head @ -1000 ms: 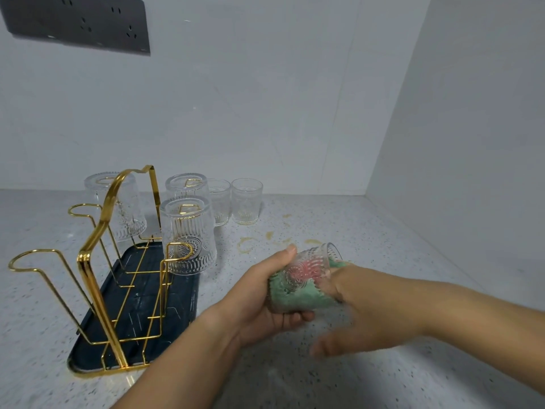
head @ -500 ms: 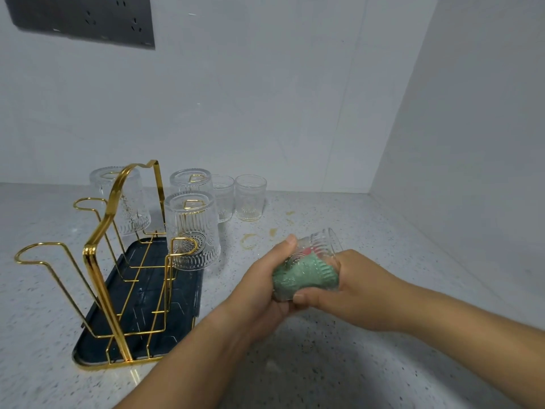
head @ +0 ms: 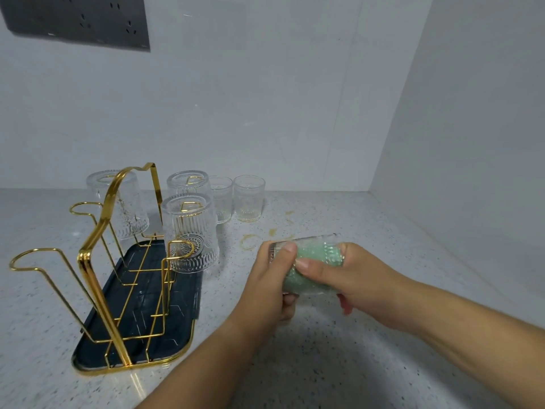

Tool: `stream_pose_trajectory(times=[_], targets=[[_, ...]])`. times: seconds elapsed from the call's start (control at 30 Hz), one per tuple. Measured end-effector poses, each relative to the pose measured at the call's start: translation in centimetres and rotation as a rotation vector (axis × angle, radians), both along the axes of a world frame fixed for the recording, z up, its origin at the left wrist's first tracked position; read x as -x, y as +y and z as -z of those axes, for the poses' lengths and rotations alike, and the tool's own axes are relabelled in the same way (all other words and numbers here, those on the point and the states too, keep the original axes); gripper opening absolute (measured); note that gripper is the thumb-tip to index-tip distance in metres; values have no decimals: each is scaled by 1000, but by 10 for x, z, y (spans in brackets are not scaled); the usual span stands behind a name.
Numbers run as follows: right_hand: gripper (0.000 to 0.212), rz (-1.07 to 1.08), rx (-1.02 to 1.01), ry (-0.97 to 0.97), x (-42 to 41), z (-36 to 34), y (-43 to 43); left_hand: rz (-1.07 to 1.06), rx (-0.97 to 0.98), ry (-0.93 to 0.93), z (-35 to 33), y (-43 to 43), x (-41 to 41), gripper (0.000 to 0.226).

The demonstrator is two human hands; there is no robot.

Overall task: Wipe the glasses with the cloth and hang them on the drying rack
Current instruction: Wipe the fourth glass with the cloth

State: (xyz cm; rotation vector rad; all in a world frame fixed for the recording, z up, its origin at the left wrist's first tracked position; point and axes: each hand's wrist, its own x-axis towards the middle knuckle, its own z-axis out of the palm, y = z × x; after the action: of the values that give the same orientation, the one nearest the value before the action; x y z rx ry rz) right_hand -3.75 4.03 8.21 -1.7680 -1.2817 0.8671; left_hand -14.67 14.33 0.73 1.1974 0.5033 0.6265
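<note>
A clear patterned glass [head: 312, 246] lies sideways between both hands, with a green cloth [head: 309, 278] stuffed inside it. My left hand [head: 269, 287] grips the glass near its base. My right hand [head: 351, 276] holds the mouth end, fingers on the cloth; a bit of red cloth shows under it. The gold wire drying rack [head: 97, 252] stands on a dark tray [head: 153, 329] at the left. Three glasses hang upside down on it: one at front right [head: 190, 231], one behind [head: 187, 181], one at back left [head: 124, 202]. Two upright glasses [head: 249, 197] stand by the wall.
The speckled countertop [head: 339, 364] has yellowish ring stains [head: 250, 240] just beyond the hands. White walls close the back and the right side. A dark socket panel [head: 79, 20] is on the wall at upper left.
The right hand has turned and slid along the glass, its thumb now over the top. The glass has tipped flatter, with more green cloth showing through it. The rack glasses have not moved.
</note>
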Motion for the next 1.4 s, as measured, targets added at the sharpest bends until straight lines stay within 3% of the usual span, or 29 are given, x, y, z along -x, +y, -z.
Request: stream_pose_trajectory(times=[0.1,0.17,0.2,0.27,0.33,0.43,0.5,0.57,0.63,0.67,0.73,0.83,0.9,1.03,1.1,1.17,1.23,1.33,1.4], targets=[[15,-247,-5,-327,-3,2,-2,142,306,2,0,9,-1,65],[32,-398,1,-825,-10,3,-3,271,446,-4,-3,16,0,60],[35,-438,-16,-1053,-15,4,-3,335,467,33,-4,17,3,59],[34,-492,-98,-1202,-19,3,-6,434,421,133,-5,18,6,65],[34,-483,-178,-1120,-25,3,-10,503,343,163,-4,16,6,73],[25,-372,8,-643,-27,0,-13,561,276,45,-2,9,3,90],[22,-185,115,-283,-24,-3,-15,408,161,8,1,4,-1,83],[20,-90,116,-23,-18,-6,-16,162,-10,-55,7,0,-4,61],[20,-158,88,84,-11,-8,-15,40,-110,-126,9,-2,-4,50],[20,-238,84,28,-8,-8,-15,16,-91,-140,8,-2,-3,50],[22,-429,80,-365,-9,-2,-16,23,53,-75,2,-1,0,51],[41,-571,98,-1290,-21,9,-16,216,234,90,-5,4,3,51],[47,-580,122,-1544,-28,11,-14,330,284,132,-6,10,5,52],[45,-492,-34,-1298,-28,18,-8,427,300,68,-3,12,5,70],[25,-399,-101,-898,-22,16,-8,409,262,-30,0,13,3,77],[17,-243,6,-374,-20,9,-9,323,149,-64,5,13,0,72],[18,-157,87,-89,-20,4,-9,193,31,-62,7,9,-2,60],[20,-81,91,45,-17,6,-4,70,-42,-25,9,5,-5,38],[17,-59,58,-72,-16,12,-1,48,6,16,8,6,-5,49]])
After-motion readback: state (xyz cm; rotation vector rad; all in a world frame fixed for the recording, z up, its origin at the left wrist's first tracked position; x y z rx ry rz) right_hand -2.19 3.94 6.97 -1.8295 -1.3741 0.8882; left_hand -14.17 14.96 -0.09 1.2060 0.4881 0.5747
